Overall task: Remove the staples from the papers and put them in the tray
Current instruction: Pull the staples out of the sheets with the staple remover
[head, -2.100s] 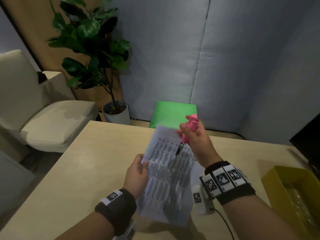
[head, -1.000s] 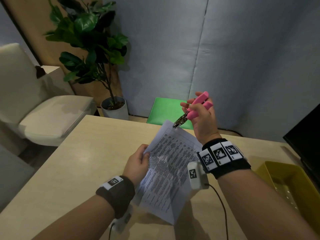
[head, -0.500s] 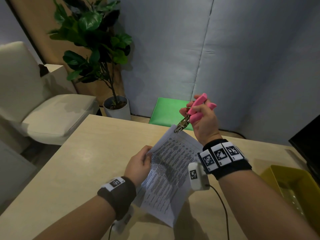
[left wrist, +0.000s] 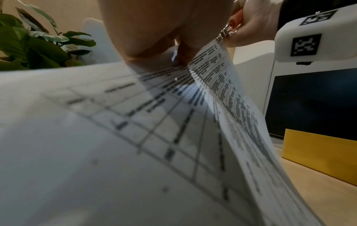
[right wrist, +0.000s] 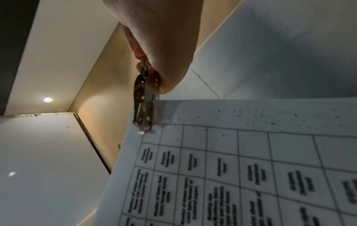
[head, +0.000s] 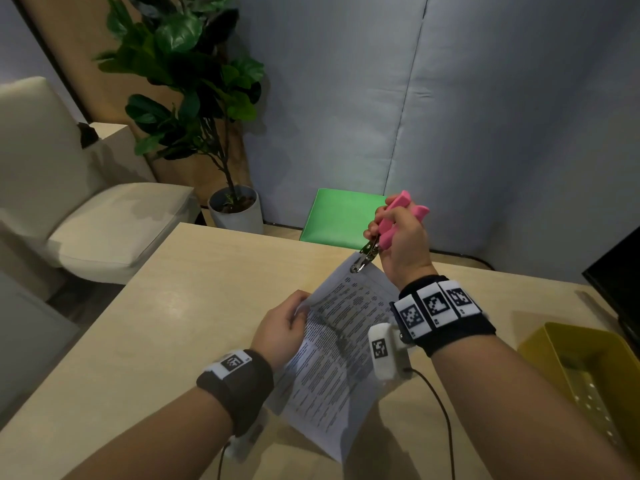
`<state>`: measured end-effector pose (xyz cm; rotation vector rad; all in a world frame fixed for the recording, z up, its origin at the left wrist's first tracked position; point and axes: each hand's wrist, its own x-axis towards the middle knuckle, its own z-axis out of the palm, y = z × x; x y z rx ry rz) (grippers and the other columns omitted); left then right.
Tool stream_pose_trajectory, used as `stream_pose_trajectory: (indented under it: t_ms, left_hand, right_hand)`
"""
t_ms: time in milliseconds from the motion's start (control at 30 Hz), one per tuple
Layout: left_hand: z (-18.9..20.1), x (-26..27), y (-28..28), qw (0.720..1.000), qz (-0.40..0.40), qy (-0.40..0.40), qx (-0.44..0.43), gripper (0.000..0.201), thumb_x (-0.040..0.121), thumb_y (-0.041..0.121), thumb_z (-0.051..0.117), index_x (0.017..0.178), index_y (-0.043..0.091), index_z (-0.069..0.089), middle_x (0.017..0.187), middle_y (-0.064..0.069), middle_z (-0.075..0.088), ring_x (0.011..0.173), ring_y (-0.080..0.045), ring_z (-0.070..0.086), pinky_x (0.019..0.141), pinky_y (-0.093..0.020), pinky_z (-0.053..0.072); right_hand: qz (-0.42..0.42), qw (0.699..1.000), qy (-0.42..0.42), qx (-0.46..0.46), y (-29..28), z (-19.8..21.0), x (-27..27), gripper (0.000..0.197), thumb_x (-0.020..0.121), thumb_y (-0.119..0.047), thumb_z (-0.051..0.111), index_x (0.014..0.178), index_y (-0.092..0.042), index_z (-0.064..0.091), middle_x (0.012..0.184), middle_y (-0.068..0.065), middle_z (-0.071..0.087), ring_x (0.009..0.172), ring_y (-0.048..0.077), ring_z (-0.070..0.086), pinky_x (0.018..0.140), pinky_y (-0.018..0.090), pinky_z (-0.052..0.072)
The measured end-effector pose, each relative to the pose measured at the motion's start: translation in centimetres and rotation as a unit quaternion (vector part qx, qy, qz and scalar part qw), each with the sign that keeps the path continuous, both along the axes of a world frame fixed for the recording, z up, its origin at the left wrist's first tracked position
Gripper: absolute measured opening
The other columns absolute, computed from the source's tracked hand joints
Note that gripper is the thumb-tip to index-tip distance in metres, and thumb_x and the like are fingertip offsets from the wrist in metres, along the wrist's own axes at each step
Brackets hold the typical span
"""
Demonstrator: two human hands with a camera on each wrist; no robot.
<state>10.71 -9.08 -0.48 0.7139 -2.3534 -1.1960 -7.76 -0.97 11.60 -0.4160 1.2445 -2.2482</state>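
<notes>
Papers (head: 332,358) hang above the desk (head: 166,306), thin and floppy. The left hand (head: 282,329) pinches their side edge. The right hand (head: 398,237) squeezes the pink staple remover (head: 384,233), whose metal tip bites the top corner; I think holding nearer this corner avoids tearing.

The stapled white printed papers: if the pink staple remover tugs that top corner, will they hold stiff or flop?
Probably flop: the stapled white printed papers already curve and sag between the left hand and the pink staple remover. They look light, held by one edge pinch. The corner may tear if the right hand yanks, since only thin sheets sit at the metal tip.
</notes>
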Motion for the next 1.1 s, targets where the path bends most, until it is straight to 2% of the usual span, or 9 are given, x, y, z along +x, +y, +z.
stream_pose_trajectory:
  t_ms: [200, 400, 467, 700, 800, 967, 1100]
  left_hand:
    - [-0.6, 1.0, 0.2, 0.998, -0.031, -0.053, 0.007, 0.015, 0.099, 0.018, 0.044, 0.103, 0.029, 0.053, 0.048, 0.008, 0.04, 0.046, -0.01, 0.033, 0.051, -0.026, 0.029]
    - [-1.9, 1.5, 0.4, 0.993, -0.035, -0.115, 0.01, 0.013, 0.097, 0.015, 0.045, 0.098, 0.027, 0.05, 0.05, 0.008, 0.04, 0.046, -0.008, 0.036, 0.05, -0.025, 0.029]
    - [-2.6, 1.8, 0.5, 0.99, -0.045, -0.135, 0.01, 0.012, 0.097, 0.015, 0.045, 0.099, 0.024, 0.052, 0.051, 0.005, 0.041, 0.047, -0.011, 0.036, 0.051, -0.026, 0.028]
    - [-5.4, 2.4, 0.2, 0.98, -0.064, -0.187, 0.004, 0.017, 0.094, 0.015, 0.048, 0.093, 0.032, 0.05, 0.058, 0.001, 0.047, 0.052, -0.019, 0.041, 0.054, -0.028, 0.031]
    - [-6.4, 2.1, 0.0, 0.975, -0.068, -0.21, 0.001, 0.015, 0.094, 0.016, 0.048, 0.096, 0.03, 0.054, 0.058, 0.002, 0.049, 0.052, -0.017, 0.042, 0.055, -0.028, 0.033]
    - [-7.4, 0.9, -0.2, 0.967, -0.089, -0.24, -0.012, 0.016, 0.094, 0.02, 0.047, 0.092, 0.035, 0.047, 0.059, 0.001, 0.052, 0.054, -0.018, 0.045, 0.056, -0.028, 0.034]
    - [-7.5, -0.4, 0.0, 0.963, -0.102, -0.248, -0.02, 0.011, 0.094, 0.025, 0.046, 0.086, 0.032, 0.048, 0.059, 0.003, 0.052, 0.054, -0.014, 0.045, 0.055, -0.027, 0.032]
  right_hand:
    - [-0.047, 0.996, -0.073, 0.025, 0.2, -2.9, 0.1, 0.023, 0.081, 0.009, 0.033, 0.08, -0.012, 0.04, 0.063, 0.003, 0.039, 0.045, 0.013, 0.037, 0.047, 0.025, 0.034]
    - [-0.086, 0.987, -0.126, 0.05, 0.4, -6.4, 0.8, 0.027, 0.083, 0.01, 0.03, 0.07, -0.013, 0.037, 0.059, 0.003, 0.034, 0.045, 0.014, 0.032, 0.047, 0.024, 0.028]
    - [-0.098, 0.983, -0.141, 0.06, 0.5, -7.6, 1.0, 0.029, 0.085, 0.009, 0.031, 0.067, -0.014, 0.037, 0.058, 0.003, 0.034, 0.044, 0.014, 0.032, 0.047, 0.024, 0.026]
    - [-0.134, 0.972, -0.164, 0.104, 1.0, -11.6, 1.4, 0.028, 0.083, 0.01, 0.031, 0.07, -0.014, 0.037, 0.058, 0.001, 0.034, 0.041, 0.011, 0.033, 0.043, 0.023, 0.029]
    - [-0.158, 0.967, -0.16, 0.121, 1.2, -13.2, 1.1, 0.027, 0.082, 0.009, 0.03, 0.071, -0.014, 0.036, 0.057, 0.001, 0.033, 0.039, 0.011, 0.033, 0.043, 0.024, 0.03]
    - [-0.181, 0.959, -0.171, 0.132, 1.7, -15.4, 0.1, 0.024, 0.084, 0.006, 0.032, 0.072, -0.014, 0.036, 0.06, 0.002, 0.034, 0.04, 0.012, 0.034, 0.043, 0.025, 0.031]
    - [-0.194, 0.953, -0.182, 0.143, 2.4, -16.9, -1.0, 0.021, 0.083, 0.006, 0.032, 0.076, -0.014, 0.035, 0.063, 0.003, 0.035, 0.042, 0.013, 0.035, 0.044, 0.026, 0.032]
